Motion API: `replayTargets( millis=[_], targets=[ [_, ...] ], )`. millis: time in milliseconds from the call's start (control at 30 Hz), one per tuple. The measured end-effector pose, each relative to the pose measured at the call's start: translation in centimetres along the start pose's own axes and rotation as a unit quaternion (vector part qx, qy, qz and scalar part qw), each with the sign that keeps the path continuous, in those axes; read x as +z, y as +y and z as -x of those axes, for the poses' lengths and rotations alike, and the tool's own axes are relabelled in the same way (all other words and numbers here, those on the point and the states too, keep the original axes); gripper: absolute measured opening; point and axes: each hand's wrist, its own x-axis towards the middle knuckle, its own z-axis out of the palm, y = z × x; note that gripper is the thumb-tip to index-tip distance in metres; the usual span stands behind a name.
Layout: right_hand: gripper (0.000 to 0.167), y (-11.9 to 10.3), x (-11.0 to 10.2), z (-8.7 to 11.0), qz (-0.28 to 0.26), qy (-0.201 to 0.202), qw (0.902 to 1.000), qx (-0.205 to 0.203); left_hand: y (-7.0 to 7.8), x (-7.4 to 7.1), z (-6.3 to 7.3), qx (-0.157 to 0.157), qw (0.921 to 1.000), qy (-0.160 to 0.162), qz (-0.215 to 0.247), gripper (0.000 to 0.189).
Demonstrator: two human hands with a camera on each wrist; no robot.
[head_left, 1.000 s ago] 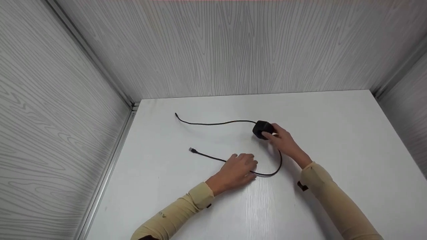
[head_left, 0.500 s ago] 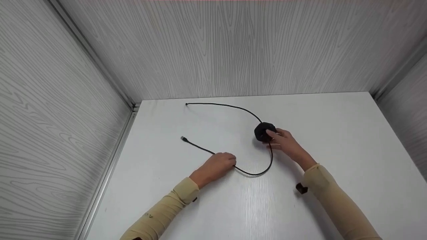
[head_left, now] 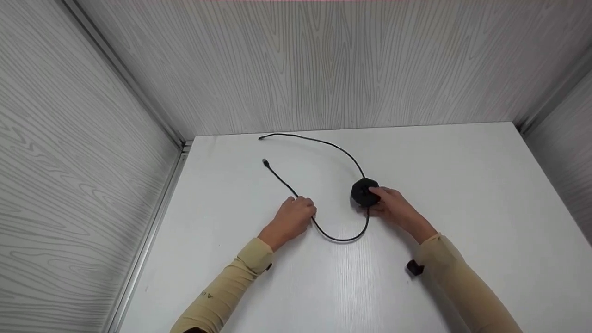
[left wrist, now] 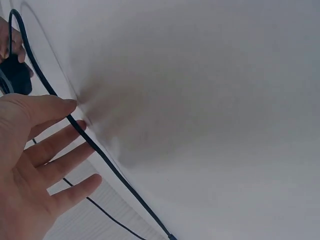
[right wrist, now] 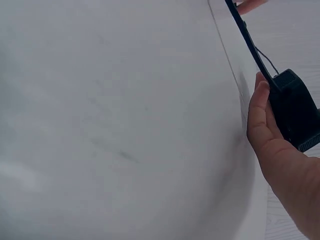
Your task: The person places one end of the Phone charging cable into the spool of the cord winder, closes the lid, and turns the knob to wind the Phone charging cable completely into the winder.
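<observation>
Near the middle of the white table, my right hand (head_left: 400, 208) grips a black, many-sided cable reel (head_left: 360, 194) from its right side, the thumb over its round face. In the right wrist view the reel (right wrist: 295, 112) looks thick and stands close to the palm. A thin black cable leaves it on two sides. The near length bows toward me, and my left hand (head_left: 290, 217) pinches it between thumb and fingers, the cable (left wrist: 120, 176) running on past the fingertips. Beyond that hand the length ends in a USB plug (head_left: 266, 163). The far length ends in a small tip (head_left: 261, 138).
Wood-grain panels stand behind the table (head_left: 462, 185) and on both sides, the back panel (head_left: 296, 69) rising at its far edge. A metal rail (head_left: 152, 236) runs along the left edge. A small dark block (head_left: 415, 268) sits beneath the right cuff.
My left hand has slid left and away from me along the cable, swinging the USB plug toward the back. The reel has turned and come slightly nearer, and the far cable end has shifted back.
</observation>
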Motion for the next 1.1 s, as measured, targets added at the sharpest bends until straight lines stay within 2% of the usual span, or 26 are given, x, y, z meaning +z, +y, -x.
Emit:
replayTargets(
  millis=[100, 233, 400, 500, 600, 767, 900, 1100],
  targets=[
    [0.066, -0.1, 0.0, 0.0, 0.008, 0.002, 1.0000, -0.003, 0.8, -0.6, -0.1, 0.010, 0.9998, -0.018, 0.009, 0.016],
    [0.065, -0.6, -0.1, 0.1, 0.009, 0.005, 0.9999, -0.009, 1.8, -1.9, 0.0, -0.002, 0.9955, -0.079, 0.052, 0.016],
    [0.065, -0.7, -0.1, 0.0, -0.015, 0.017, 0.9997, -0.009, 2.7, -3.9, -0.3, -0.025, 0.9793, -0.166, 0.112, 0.031],
    [0.063, -0.6, 0.1, 0.0, -0.027, 0.019, 0.9994, -0.004, 2.9, -5.0, -0.8, -0.019, 0.9716, -0.189, 0.141, 0.039],
    [0.062, -0.5, 0.2, 0.0, -0.040, 0.016, 0.9991, -0.003, 3.2, -5.8, -1.5, -0.015, 0.9717, -0.177, 0.155, 0.045],
    [0.056, -0.6, 0.7, 0.0, -0.095, 0.022, 0.9951, 0.014, 4.2, -6.0, -2.8, -0.031, 0.9808, -0.120, 0.150, 0.047],
    [0.057, -0.5, 1.5, 0.0, -0.129, 0.023, 0.9909, 0.031, 5.5, -5.2, -4.2, -0.078, 0.9821, -0.082, 0.151, 0.061],
    [0.058, -0.4, 3.2, 0.1, -0.145, 0.007, 0.9883, 0.046, 6.8, -3.7, -7.0, -0.146, 0.9727, -0.054, 0.172, 0.084]
  ],
)
